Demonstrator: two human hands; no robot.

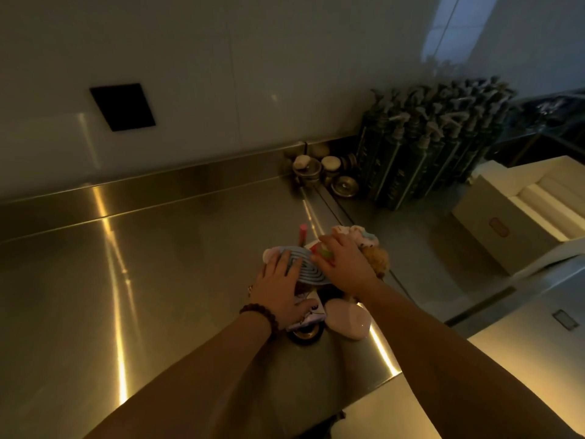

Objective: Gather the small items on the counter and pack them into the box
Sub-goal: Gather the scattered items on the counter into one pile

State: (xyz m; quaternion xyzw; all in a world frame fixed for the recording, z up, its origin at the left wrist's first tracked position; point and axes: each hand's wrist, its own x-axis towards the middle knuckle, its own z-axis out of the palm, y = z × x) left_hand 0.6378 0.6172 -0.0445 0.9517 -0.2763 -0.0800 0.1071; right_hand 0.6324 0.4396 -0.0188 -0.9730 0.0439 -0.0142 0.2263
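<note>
Dim, blurry. Pile mostly hidden under hands: L hand [278, 285] flat on ridged blue disc [308, 267], R hand [343, 261] flat on soft items; no grip clenched. Steel surface [164, 280] glossy.

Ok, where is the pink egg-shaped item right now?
In the head view the pink egg-shaped item lies on the steel counter right of centre, at the near end of the pile, between the two forearms and beside a brass-rimmed round item.

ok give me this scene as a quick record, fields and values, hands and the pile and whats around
left hand: flat on blue ridged disc, fingers spread
right hand: on top of the pile, fingers over a green and red item
pile: pink pouch, brown plush, pink stick
surface: steel counter
box: right of pile, open
back corner: pump bottles, small jars
</note>
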